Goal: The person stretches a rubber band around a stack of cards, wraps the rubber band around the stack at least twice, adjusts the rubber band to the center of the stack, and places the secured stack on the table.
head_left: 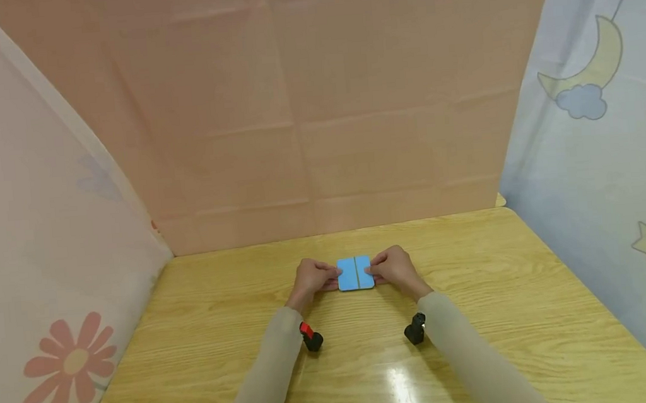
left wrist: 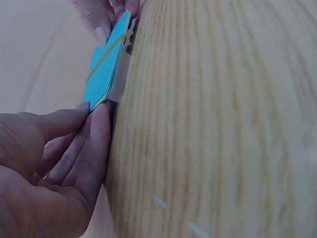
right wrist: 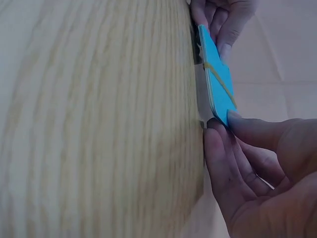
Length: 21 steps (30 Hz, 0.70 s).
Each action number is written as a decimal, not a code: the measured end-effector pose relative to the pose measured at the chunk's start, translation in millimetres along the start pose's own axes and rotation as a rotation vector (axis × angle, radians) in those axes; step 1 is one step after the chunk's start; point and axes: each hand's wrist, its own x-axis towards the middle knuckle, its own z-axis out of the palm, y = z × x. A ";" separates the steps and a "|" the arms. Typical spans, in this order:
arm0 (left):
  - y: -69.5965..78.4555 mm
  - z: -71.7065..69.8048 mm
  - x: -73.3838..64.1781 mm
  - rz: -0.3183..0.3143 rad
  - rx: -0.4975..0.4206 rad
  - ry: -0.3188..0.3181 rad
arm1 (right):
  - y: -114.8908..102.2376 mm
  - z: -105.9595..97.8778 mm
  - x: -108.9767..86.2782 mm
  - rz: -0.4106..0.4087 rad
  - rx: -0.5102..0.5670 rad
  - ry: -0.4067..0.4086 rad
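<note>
A thin stack of blue cards (head_left: 348, 274) with rounded corners is held just over the table, a yellowish rubber band (head_left: 356, 273) running across its top. My left hand (head_left: 311, 278) pinches the left edge, thumb above and fingers beneath. On the opposite edge my right hand (head_left: 395, 268) pinches in the same way. Layered edges of the stack (left wrist: 105, 67) show in the left wrist view, with the band (left wrist: 105, 58) wrapped around its side. In the right wrist view the stack (right wrist: 218, 79) sits low over the wood, and the fingertips beneath it are partly hidden.
The wood-grain table (head_left: 358, 363) reaches back to a pinkish-tan cloth (head_left: 295, 134). Patterned cloth walls stand at the left (head_left: 28, 218) and right (head_left: 594, 174). Small black wrist cameras (head_left: 312, 340) hang inside both sleeves.
</note>
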 end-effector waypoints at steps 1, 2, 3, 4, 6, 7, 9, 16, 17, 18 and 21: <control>0.9 0.3 0.2 0.005 0.014 0.001 | -0.5 0.1 0.3 0.001 -0.013 0.004; 1.9 0.6 0.1 0.013 0.030 0.000 | -1.1 0.3 0.1 0.003 -0.020 0.009; 3.1 0.9 0.0 0.025 0.054 0.001 | -1.4 0.7 0.0 0.003 -0.032 0.012; 4.4 1.5 -0.2 0.038 0.079 0.004 | -1.8 0.9 -0.1 0.002 -0.043 0.019; 7.2 2.9 -0.6 0.070 0.145 0.014 | -2.6 1.1 -0.4 -0.008 -0.071 0.035; 8.4 3.7 -0.8 0.082 0.178 0.021 | -3.0 1.2 -0.7 -0.017 -0.087 0.041; 10.3 4.8 -1.1 0.095 0.230 0.045 | -3.5 2.6 -1.1 -0.041 -0.130 0.054; 10.6 7.7 -2.2 0.081 0.301 0.103 | -4.7 8.3 -3.9 -0.087 -0.325 0.125; 10.0 8.2 -2.2 0.084 0.313 0.108 | -4.3 8.9 -4.1 -0.087 -0.345 0.133; 9.7 8.8 -2.2 0.080 0.317 0.110 | -3.7 9.4 -4.2 -0.085 -0.358 0.139; 8.3 10.4 -1.8 0.063 0.326 0.118 | -2.4 10.5 -4.6 -0.078 -0.365 0.132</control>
